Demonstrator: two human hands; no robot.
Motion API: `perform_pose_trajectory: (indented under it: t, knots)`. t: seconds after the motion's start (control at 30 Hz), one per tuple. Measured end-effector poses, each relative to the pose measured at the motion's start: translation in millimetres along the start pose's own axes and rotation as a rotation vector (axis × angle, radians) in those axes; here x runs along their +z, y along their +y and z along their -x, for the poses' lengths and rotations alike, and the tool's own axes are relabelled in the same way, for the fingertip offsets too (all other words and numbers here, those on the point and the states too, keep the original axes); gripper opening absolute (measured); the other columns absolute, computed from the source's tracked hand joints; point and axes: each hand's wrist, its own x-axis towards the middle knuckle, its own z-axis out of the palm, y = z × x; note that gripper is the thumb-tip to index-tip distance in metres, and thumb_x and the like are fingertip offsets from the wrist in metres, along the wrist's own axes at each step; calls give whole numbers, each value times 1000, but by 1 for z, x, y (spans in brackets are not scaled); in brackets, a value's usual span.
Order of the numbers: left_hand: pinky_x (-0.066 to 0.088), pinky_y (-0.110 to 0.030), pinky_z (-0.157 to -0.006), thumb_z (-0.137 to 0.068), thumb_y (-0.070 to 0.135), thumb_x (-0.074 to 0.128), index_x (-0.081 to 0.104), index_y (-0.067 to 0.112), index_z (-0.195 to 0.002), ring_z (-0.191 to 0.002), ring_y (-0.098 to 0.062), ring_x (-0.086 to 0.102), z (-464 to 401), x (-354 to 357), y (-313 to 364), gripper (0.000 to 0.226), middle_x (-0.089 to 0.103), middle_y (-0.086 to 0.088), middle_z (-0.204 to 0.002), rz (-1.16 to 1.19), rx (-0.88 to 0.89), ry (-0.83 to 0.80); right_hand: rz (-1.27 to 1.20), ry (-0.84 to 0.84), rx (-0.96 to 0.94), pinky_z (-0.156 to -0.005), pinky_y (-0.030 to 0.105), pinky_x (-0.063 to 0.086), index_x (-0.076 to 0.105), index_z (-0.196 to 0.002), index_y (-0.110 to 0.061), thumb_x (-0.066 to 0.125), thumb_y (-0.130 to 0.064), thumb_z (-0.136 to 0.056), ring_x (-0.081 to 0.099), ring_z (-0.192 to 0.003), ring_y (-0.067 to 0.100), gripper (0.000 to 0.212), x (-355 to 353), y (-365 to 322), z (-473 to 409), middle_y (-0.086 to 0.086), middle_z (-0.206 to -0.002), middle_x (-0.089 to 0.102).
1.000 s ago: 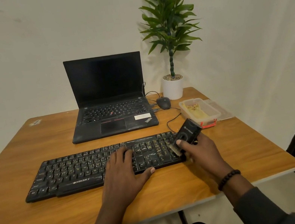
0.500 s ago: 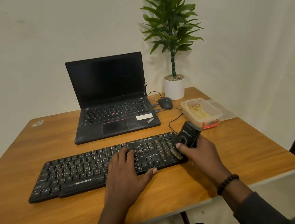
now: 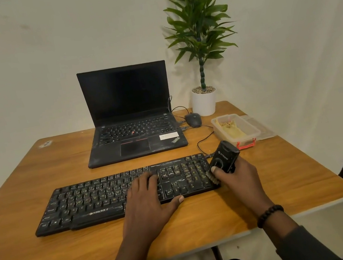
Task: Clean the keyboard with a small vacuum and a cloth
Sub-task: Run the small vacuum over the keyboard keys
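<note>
The right hand has its fingers curled round a small black box-shaped vacuum, with the thumb pressed on its front. The vacuum is tilted, and the brush at its low end touches the right edge of the long black plastic keyboard. A dark bead bracelet sits on that wrist.

The left hand lies flat on the keyboard, a bit right of its middle. Its fingers are straight and a little spread, resting on the keys, and the thumb sticks out along the front edge. It holds nothing.

The keyboard lies across the middle of the frame on a brown wooden table.

Above it, an open black laptop has a dark screen. Just right of the laptop is a dark mouse. A green plant in a white pot stands in the upper right. Near the vacuum, a clear plastic box holds a yellow cloth.
</note>
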Motion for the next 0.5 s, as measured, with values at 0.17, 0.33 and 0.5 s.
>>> perform_pose_trajectory:
  t: [0.17,0.33,0.5]
  knots:
    - [39,-39,-108,-80,88,31,50,18,-134,-127,-19,40,-1,0,0,90,44,0,-140,-3,-1,6,111,-8,-71,-65,13,45,60,-99,-28,73,-29,-81,58,-85,-1,23,13,7,13,-13,-92,62]
    - [39,-39,-109,-81,88,31,50,18,-135,-127,-19,40,0,0,0,90,44,0,-140,-4,-4,7,11,126,30,-61,12,40,58,-95,-28,74,-26,-82,58,-84,1,21,1,9,18,-10,-90,62]
    - [39,-40,-108,-80,88,31,50,18,-135,-128,-19,40,0,0,0,92,43,1,-141,-1,-8,4,-4,118,28,-56,9,42,62,-91,-25,75,-26,-81,58,-76,-2,16,20,6,40,-12,-84,63]
